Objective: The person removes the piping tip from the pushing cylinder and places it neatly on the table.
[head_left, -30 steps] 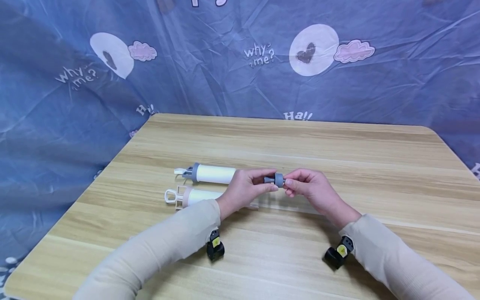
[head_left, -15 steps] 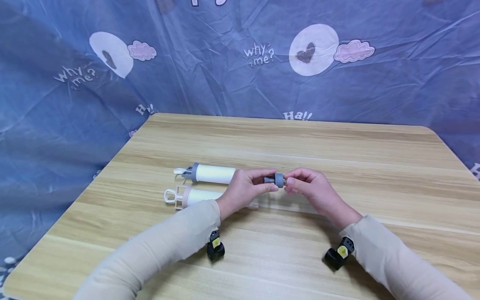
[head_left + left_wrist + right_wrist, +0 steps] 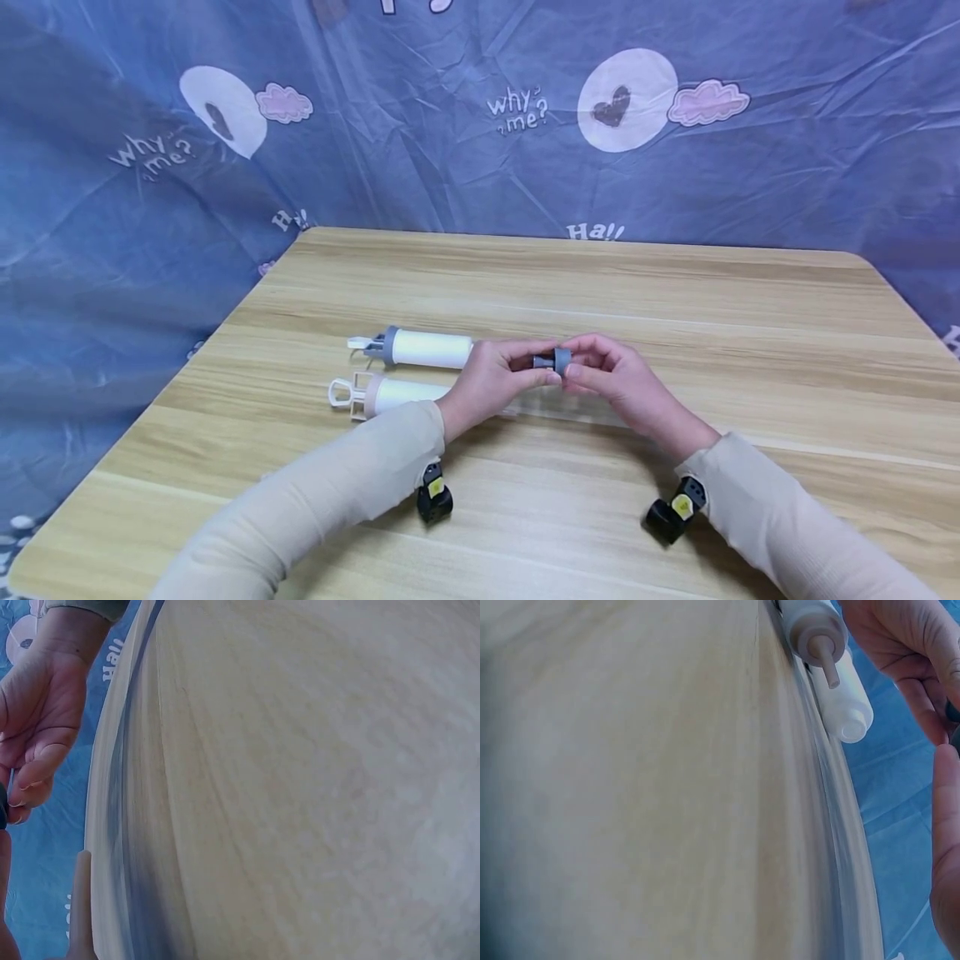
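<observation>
Between the two hands is a small grey nozzle cap [image 3: 561, 362] with a wider collar, held above the table. My left hand [image 3: 495, 377] pinches its narrower left part between thumb and fingers. The thumb and fingers of my right hand [image 3: 626, 385] grip the collar end, hiding its right tip. Behind and below the left hand lie two white tubes: the farther tube [image 3: 431, 348] has a grey end and a white handle, the nearer tube [image 3: 408, 393] a pale pink end and a white ring handle. In the right wrist view, the pink nozzle [image 3: 823, 656] shows, beside the bare neck [image 3: 853, 727] of the other tube.
A light wooden table [image 3: 525, 517] spans the work area. Beyond its far edge hangs a blue printed cloth [image 3: 450, 150], which also covers the left side. Black wrist cameras sit under both sleeves, the left camera [image 3: 433, 498] and the right camera [image 3: 671, 515].
My right hand has moved left, closer to the left hand, and its fingers now reach over the collar. The nozzle cap has shifted slightly right. The tubes have not moved.
</observation>
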`<state>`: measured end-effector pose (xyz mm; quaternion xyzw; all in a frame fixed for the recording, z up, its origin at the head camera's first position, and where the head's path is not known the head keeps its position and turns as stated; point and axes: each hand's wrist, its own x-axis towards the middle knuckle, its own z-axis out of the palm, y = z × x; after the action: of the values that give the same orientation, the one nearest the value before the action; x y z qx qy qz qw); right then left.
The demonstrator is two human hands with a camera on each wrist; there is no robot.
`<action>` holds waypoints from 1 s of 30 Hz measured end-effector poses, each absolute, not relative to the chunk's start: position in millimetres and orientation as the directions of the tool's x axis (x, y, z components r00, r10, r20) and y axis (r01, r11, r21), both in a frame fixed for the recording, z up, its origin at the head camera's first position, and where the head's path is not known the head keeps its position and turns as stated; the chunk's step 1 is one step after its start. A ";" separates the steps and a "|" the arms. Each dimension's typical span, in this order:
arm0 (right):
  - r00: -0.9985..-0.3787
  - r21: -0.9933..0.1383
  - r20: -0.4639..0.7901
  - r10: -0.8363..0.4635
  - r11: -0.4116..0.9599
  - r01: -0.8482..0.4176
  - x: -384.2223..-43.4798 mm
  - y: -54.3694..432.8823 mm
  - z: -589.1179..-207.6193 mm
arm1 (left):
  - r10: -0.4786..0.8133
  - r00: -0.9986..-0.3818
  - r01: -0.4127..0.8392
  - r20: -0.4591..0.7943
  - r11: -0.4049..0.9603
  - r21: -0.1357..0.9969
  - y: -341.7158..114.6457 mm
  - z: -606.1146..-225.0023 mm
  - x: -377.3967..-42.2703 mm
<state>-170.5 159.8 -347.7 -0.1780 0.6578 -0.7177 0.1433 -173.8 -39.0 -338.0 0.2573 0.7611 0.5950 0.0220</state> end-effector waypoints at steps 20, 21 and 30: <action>-0.923 -0.998 0.048 -0.382 -0.047 -0.033 -169.4 165.5 -344.8 | 0.417 -0.872 0.372 0.256 0.222 0.901 -31.1 -331.0 -173.2; -0.926 -0.999 0.042 -0.376 -0.039 -0.029 -169.3 166.0 -344.3 | 0.417 -0.874 0.365 0.251 0.221 0.904 -30.5 -330.8 -173.2; -0.930 -0.997 0.064 -0.362 -0.055 -0.047 -167.0 171.0 -339.8 | 0.406 -0.889 0.332 0.210 0.256 0.908 -24.1 -326.8 -174.3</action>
<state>-167.0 171.0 -339.8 -0.1508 0.6784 -0.7105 0.1108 -174.3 -24.1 -326.8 0.2331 0.7918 0.5636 0.0332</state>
